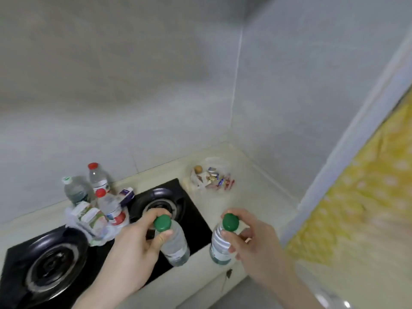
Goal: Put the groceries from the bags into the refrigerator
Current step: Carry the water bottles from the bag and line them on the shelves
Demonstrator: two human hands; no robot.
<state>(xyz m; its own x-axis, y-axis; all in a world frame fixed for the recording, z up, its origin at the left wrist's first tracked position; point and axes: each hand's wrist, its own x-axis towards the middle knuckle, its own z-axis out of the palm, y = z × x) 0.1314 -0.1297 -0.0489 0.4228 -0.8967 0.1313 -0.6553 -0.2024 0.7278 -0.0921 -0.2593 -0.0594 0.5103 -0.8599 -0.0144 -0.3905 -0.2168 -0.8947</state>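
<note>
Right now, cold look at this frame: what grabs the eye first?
Two green-capped water bottles, one in each grip: the left hand holds the left bottle over the black stove, the right hand holds the right bottle at the counter edge. Behind, red-capped bottles and cartons cluster between the burners; a snack bag sits in the corner.

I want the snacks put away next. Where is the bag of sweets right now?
In the head view, the bag of sweets lies on the counter in the far right corner, just beyond the stove's right burner.
</note>
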